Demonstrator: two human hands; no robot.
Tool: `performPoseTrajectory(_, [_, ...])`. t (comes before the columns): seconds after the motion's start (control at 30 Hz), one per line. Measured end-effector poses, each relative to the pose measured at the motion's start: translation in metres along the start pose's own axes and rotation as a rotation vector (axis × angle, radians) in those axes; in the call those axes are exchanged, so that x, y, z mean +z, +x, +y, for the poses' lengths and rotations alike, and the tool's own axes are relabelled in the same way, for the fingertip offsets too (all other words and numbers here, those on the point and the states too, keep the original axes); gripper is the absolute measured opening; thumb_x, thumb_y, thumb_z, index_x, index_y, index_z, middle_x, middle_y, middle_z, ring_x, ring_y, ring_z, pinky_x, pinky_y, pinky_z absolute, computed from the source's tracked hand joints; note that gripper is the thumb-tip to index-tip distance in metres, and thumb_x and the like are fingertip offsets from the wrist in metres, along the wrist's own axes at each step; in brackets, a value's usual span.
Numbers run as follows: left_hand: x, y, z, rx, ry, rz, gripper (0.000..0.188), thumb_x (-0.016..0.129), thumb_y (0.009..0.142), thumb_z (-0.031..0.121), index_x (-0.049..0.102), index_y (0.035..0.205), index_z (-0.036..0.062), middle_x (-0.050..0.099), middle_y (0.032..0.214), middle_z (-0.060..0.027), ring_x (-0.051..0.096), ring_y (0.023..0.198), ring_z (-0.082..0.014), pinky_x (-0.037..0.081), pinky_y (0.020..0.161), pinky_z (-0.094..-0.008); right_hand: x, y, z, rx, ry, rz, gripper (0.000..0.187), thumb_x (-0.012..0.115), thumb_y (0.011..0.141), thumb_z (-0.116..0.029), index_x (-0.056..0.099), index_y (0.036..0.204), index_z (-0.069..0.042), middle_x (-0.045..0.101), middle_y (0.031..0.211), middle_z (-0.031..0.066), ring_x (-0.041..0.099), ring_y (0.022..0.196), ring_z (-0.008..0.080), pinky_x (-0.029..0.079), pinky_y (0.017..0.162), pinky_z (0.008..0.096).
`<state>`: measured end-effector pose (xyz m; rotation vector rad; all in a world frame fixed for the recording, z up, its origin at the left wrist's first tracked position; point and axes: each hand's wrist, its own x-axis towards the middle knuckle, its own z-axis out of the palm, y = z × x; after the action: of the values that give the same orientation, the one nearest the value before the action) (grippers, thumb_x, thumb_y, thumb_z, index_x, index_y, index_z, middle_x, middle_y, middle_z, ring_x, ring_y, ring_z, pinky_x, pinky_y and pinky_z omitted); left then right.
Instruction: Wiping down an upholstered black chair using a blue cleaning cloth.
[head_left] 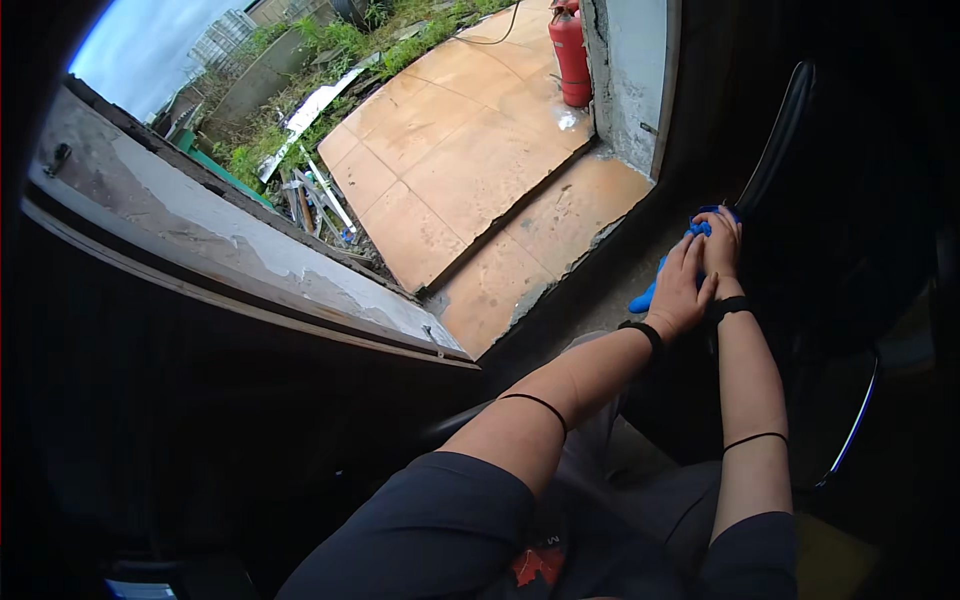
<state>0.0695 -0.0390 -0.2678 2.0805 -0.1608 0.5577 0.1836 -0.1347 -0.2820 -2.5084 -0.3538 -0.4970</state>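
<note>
One blue object (644,300) was partly hidden by left hand (680,288) and right hand (724,252) | grip of both could not be told | long axis slanted, visible end pointed lower-left | 1 red cylinder (572,58) stood on tiled floor (430,190)

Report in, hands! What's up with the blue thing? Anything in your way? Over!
Left hand and right hand close together at blue thing, grip unclear. Hands partly hide it. Dark curved bar just beyond right hand.

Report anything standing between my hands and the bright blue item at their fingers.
Nothing visible: the bare left hand and bare right hand appear to touch the bright blue item, partly hiding it.
</note>
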Motion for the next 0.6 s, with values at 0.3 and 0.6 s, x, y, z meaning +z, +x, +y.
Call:
performPoseTrajectory(0.3, [-0.005,0.002,-0.002,0.133,-0.064,0.027,0.065,0.054,0.089,0.041,0.044,0.141,0.0031,0.042,0.142,-0.0234,0.043,0.13,-0.0423,0.035,0.11,-0.0474,0.012,-0.05,-0.001,-0.117,0.118,0.078,0.024,0.065,0.09,-0.02,0.064,0.112,-0.012,0.064,0.122,0.0068,0.041,0.137,0.0298,0.03,0.115,0.0455])
performPoseTrajectory(0.6, [-0.002,0.004,-0.007,0.004,-0.105,-0.061,0.067,0.054,0.092,0.041,0.038,0.144,0.0016,0.037,0.147,-0.0258,0.037,0.135,-0.0429,0.031,0.113,-0.0469,0.007,0.0,-0.003,0.112,0.161,0.048,0.018,0.059,0.085,0.0,0.066,0.099,-0.008,0.062,0.124,0.0141,0.043,0.133,0.0312,0.033,0.112,0.0425])
